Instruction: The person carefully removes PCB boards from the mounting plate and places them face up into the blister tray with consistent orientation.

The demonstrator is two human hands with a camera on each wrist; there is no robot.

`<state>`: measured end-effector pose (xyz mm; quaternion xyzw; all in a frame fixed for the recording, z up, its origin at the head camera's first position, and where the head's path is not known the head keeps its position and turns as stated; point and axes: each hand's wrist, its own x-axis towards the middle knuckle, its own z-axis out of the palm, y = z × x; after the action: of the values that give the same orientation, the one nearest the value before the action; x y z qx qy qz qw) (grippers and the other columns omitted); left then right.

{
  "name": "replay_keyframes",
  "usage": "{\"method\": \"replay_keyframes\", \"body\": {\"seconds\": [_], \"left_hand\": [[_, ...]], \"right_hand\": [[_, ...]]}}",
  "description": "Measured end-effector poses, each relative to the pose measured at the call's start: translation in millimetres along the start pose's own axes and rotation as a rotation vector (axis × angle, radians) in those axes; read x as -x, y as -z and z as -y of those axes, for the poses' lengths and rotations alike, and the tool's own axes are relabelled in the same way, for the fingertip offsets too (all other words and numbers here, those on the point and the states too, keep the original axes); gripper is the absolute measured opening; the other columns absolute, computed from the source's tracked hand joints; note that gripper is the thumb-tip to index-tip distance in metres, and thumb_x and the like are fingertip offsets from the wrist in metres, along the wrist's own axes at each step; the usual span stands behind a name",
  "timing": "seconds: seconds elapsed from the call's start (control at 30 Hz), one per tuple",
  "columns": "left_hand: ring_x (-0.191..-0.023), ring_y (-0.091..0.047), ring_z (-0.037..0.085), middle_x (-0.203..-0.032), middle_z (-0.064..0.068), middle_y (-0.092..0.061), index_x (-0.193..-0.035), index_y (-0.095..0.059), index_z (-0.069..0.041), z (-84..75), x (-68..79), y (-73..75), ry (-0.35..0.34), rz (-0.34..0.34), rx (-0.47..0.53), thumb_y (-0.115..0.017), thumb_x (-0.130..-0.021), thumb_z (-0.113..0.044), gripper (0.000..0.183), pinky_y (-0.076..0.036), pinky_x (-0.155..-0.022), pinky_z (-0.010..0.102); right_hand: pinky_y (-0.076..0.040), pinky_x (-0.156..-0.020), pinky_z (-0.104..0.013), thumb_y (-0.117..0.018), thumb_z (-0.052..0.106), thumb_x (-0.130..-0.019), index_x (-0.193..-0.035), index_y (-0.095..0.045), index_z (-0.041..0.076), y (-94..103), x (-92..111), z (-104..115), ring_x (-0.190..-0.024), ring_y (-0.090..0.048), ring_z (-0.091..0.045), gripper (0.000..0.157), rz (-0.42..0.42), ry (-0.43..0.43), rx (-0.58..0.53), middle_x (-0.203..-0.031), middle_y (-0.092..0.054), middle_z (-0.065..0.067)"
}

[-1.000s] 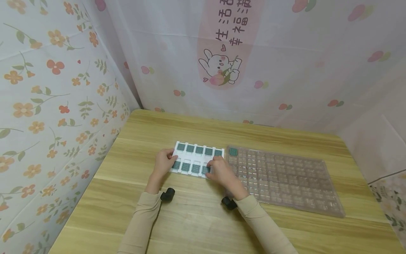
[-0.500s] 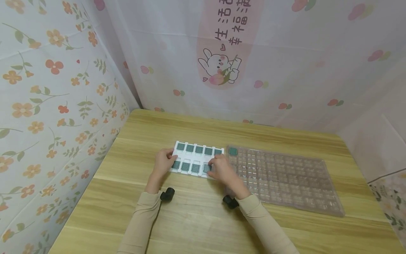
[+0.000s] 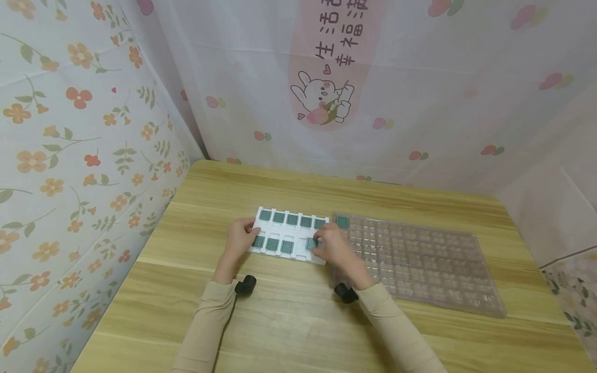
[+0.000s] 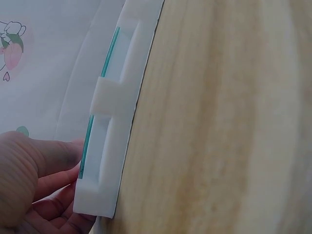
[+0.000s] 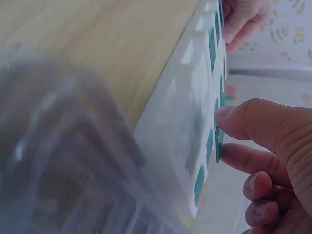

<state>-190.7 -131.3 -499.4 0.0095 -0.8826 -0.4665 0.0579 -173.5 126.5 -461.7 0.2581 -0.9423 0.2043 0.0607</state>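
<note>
With the left hand (image 3: 240,238) I grip the white tray (image 3: 285,231) by the end nearer the desk's (image 3: 284,326) left edge. My right hand (image 3: 336,246) pinches a green square (image 3: 311,243) just above that tray, near the clear tray (image 3: 420,264). I judge this step as lifting the square out; the next move calls for a firm, level pinch.

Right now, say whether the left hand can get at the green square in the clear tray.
Probably not readily: the left hand grips the left end of the white tray, which lies between that hand and the green square.
</note>
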Motion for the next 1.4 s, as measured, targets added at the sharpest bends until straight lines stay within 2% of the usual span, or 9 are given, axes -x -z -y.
{"method": "replay_keyframes", "body": {"seconds": [0.37,0.53,0.83,1.0,1.17,1.4], "left_hand": [[-0.076,-0.049,0.023,-0.093,0.021,-0.061,-0.114,-0.061,0.011,-0.7,0.4,0.0,0.016,0.001,0.004,-0.066,-0.083,0.001,0.033,-0.039,-0.063,0.027],[-0.076,-0.048,0.023,-0.089,0.019,-0.060,-0.113,-0.062,0.011,-0.6,0.7,-0.3,0.012,-0.005,0.006,-0.066,-0.083,0.001,0.032,-0.038,-0.064,0.027],[-0.077,-0.048,0.024,-0.093,0.020,-0.060,-0.114,-0.061,0.011,0.6,0.9,-1.2,0.021,0.005,0.010,-0.066,-0.083,0.001,0.034,-0.038,-0.064,0.028],[-0.077,-0.049,0.024,-0.094,0.021,-0.062,-0.113,-0.061,0.012,0.2,0.8,-0.9,0.009,0.000,0.008,-0.066,-0.083,0.002,0.033,-0.039,-0.065,0.029],[-0.076,-0.049,0.024,-0.093,0.022,-0.061,-0.113,-0.061,0.013,0.7,0.8,-0.1,0.003,-0.001,0.009,-0.066,-0.083,0.002,0.033,-0.039,-0.065,0.029],[-0.078,-0.050,0.024,-0.093,0.021,-0.061,-0.114,-0.061,0.011,1.2,0.5,-0.6,0.008,0.001,0.002,-0.066,-0.083,0.001,0.033,-0.039,-0.066,0.029]], "right_hand": [[-0.047,-0.070,-0.037,-0.079,0.010,-0.070,-0.084,-0.070,-0.002,8.5,4.8,-13.4,-0.082,-0.055,-0.027,0.020,0.033,-0.046,-0.025,-0.083,-0.061,-0.011],[-0.048,-0.068,-0.034,-0.079,0.010,-0.070,-0.083,-0.069,-0.003,10.4,7.1,-20.5,-0.076,-0.052,-0.022,0.020,0.028,-0.039,-0.015,-0.082,-0.060,-0.009],[-0.046,-0.061,-0.028,-0.078,0.006,-0.072,-0.086,-0.069,-0.004,14.2,12.7,-31.9,-0.069,-0.047,-0.017,0.020,0.045,-0.073,-0.084,-0.078,-0.055,-0.008],[-0.045,-0.061,-0.028,-0.079,0.006,-0.070,-0.086,-0.070,-0.003,15.9,15.6,-39.8,-0.069,-0.047,-0.016,0.021,0.026,-0.073,-0.057,-0.078,-0.057,-0.008],[-0.046,-0.061,-0.026,-0.078,0.007,-0.072,-0.091,-0.070,-0.004,18.3,18.4,-46.1,-0.071,-0.049,-0.016,0.023,0.054,-0.109,-0.065,-0.079,-0.053,-0.006],[-0.042,-0.059,-0.028,-0.078,0.007,-0.073,-0.090,-0.070,-0.005,25.5,19.2,-58.8,-0.068,-0.046,-0.017,0.022,0.055,-0.111,-0.042,-0.082,-0.058,-0.008]]}}
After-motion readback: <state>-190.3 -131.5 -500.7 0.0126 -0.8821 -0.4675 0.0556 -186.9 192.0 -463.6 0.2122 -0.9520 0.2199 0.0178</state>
